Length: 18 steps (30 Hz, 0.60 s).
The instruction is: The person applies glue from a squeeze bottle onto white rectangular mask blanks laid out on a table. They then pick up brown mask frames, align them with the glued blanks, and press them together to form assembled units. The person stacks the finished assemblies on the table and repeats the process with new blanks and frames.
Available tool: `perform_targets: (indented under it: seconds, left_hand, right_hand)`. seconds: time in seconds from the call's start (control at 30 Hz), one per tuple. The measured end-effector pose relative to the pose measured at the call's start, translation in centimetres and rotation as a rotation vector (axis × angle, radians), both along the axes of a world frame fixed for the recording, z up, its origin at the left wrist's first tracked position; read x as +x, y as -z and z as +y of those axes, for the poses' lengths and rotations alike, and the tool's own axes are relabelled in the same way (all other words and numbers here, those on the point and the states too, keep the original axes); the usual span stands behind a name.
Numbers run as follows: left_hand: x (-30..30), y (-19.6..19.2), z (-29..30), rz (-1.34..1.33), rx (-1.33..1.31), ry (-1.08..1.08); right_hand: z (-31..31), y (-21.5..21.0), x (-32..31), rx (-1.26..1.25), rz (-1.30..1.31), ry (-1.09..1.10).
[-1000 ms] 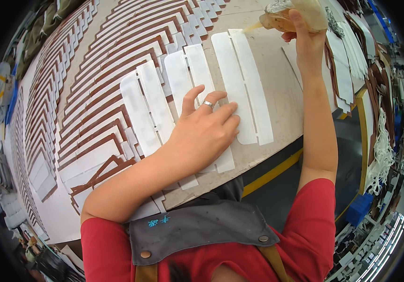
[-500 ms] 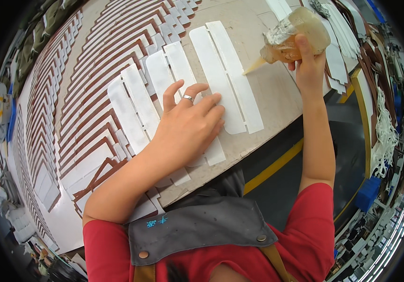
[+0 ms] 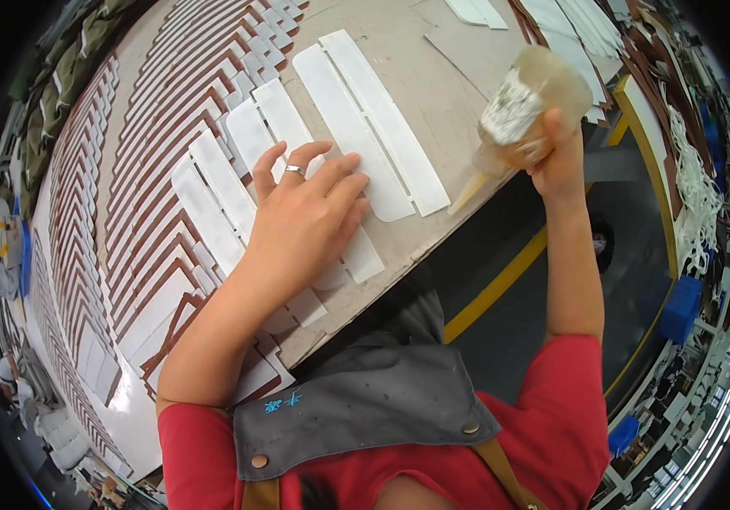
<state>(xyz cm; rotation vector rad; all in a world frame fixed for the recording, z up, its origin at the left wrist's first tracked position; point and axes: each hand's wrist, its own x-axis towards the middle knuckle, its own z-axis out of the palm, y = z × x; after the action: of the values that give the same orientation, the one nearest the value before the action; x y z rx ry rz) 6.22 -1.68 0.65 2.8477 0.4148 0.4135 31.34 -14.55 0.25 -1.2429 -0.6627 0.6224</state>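
Observation:
My right hand (image 3: 562, 161) grips a translucent squeeze bottle (image 3: 573, 81) with amber liquid in it and white wrapping around its neck. The bottle is tilted down. Its pale, pointed nozzle (image 3: 469, 192) ends beside the near right corner of a long white slotted strip panel (image 3: 356, 110). Fingers spread, my left hand (image 3: 304, 212) rests over a similar white panel (image 3: 273, 115) to the left, covering part of it. Another white panel (image 3: 212, 191) lies farther left, partly behind my left hand and forearm.
Overlapping rows of white pieces with brown edges (image 3: 169, 127) cover the table's left side. The table's near edge (image 3: 416, 255) runs diagonally below my hands. White strips (image 3: 582, 25) lie at the far right, and white cord (image 3: 695, 204) hangs beyond a yellow-edged board (image 3: 645, 144).
My right hand has brought the bottle nearer; its nozzle has moved along the panel's right side to the near corner. My left hand stays on its panel while the whole view shifts slightly.

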Motion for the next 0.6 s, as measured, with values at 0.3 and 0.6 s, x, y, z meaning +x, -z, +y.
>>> perform_targets:
  seconds: [0.3,0.6]
  left_hand:
    - [-0.2,-1.2,-0.1,0.039,-0.005,0.014]
    - [-6.9,-5.1,1.2,0.163,0.126,-0.136]
  right_hand:
    - [0.3,-5.2,7.9,0.382,0.305,-0.255]
    - [4.4,-7.7,1.1,-0.608,-0.553,-0.138]
